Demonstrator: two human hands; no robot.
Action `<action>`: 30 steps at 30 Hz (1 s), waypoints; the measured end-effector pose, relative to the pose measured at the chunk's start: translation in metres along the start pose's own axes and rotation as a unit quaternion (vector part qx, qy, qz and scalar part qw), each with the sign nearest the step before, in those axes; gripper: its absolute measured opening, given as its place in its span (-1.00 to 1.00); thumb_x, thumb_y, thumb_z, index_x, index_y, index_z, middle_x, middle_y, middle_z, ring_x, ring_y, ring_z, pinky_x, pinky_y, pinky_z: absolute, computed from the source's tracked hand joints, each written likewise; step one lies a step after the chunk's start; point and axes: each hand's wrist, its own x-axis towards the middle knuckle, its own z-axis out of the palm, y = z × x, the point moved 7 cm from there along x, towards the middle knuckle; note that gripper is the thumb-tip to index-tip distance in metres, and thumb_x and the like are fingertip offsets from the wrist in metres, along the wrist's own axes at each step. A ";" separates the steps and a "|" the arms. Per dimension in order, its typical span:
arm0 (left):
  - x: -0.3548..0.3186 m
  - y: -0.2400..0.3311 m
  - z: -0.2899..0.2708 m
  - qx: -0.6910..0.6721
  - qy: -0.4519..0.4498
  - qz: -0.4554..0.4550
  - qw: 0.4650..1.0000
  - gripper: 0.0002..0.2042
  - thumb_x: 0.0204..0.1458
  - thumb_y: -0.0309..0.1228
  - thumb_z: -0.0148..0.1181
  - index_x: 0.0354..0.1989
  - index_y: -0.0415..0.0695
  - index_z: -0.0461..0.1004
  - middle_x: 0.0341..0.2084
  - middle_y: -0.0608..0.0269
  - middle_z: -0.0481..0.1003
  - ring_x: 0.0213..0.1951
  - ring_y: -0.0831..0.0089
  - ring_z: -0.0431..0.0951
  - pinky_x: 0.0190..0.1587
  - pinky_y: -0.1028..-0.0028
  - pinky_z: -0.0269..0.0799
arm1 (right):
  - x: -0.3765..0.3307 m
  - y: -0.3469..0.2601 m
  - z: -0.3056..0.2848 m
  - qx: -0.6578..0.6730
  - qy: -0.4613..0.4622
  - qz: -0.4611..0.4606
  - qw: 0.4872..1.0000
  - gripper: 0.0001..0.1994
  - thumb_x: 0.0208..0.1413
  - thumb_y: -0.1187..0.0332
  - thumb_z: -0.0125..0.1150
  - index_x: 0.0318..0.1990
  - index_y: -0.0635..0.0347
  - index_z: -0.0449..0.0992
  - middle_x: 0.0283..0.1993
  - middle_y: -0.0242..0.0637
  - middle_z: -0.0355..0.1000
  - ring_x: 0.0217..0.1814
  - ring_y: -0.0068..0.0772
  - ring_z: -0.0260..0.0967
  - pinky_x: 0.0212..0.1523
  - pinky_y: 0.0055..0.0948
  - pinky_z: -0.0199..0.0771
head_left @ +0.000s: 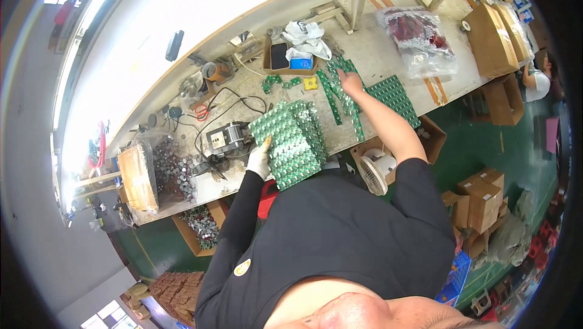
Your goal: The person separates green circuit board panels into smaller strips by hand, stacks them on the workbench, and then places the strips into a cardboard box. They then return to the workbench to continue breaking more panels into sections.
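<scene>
My left hand [259, 160], in a whitish glove, grips the lower left edge of green circuit board panels [285, 147]. The panels stand tilted in a fanned stack close to my body, with rows of small repeated parts on them. My bare right hand [350, 83] reaches to the far side of the bench and closes on narrow green circuit board strips [347, 105]; its fingertips are partly hidden. Another green strip [328, 97] lies just left of these. A flat green panel [395, 97] rests right of my right hand, partly behind my forearm.
Left on the bench [243, 107] stand a small motorised machine [228, 139] with black cables, red-handled scissors [202, 112] and a heap of small metal parts [173, 162]. A cardboard tray [267, 61], a yellow block [311, 83] and a bagged bundle [419, 37] lie farther back. A fan [373, 174] stands by the front edge.
</scene>
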 end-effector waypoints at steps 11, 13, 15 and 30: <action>0.043 -0.017 0.012 0.132 0.036 0.029 0.990 -0.65 -0.03 -0.25 0.22 -0.13 -0.20 0.39 -0.31 0.23 0.51 -0.35 0.40 0.50 -0.29 0.37 0.43 | -0.003 0.034 -0.050 -0.004 0.211 -0.065 0.975 -0.60 0.03 0.06 0.07 -0.35 0.32 0.47 -0.28 0.03 0.41 -0.21 0.05 0.35 -0.16 -0.12 0.31; 0.047 -0.015 0.007 0.222 0.087 0.067 0.969 -0.65 -0.04 -0.24 0.23 -0.19 -0.25 0.42 -0.36 0.21 0.51 -0.41 0.44 0.48 -0.32 0.39 0.40 | -0.047 0.067 -0.060 -0.045 0.248 -0.085 0.964 -0.61 -0.03 0.09 0.14 -0.33 0.33 0.45 -0.25 0.00 0.40 -0.17 0.03 0.32 -0.16 -0.14 0.30; 0.064 -0.016 -0.033 0.398 0.160 0.163 0.889 -0.55 -0.12 -0.11 0.26 -0.23 -0.28 0.42 -0.38 0.07 0.52 -0.43 0.29 0.51 -0.30 0.35 0.39 | -0.092 0.078 -0.067 -0.132 0.263 -0.095 0.951 -0.49 -0.13 0.05 0.24 -0.17 0.33 0.40 -0.08 -0.01 0.33 0.00 0.01 0.23 -0.01 -0.14 0.21; -0.006 0.006 0.000 0.621 0.338 0.280 0.649 -0.26 -0.20 -0.06 0.28 0.04 -0.38 0.15 -0.13 -0.24 0.29 -0.09 -0.07 0.37 -0.05 0.19 0.31 | -0.120 0.143 -0.096 -0.323 0.079 0.011 0.943 -0.39 -0.30 0.06 0.30 -0.09 0.22 0.29 -0.04 -0.12 0.19 0.03 -0.07 0.14 -0.07 -0.05 0.24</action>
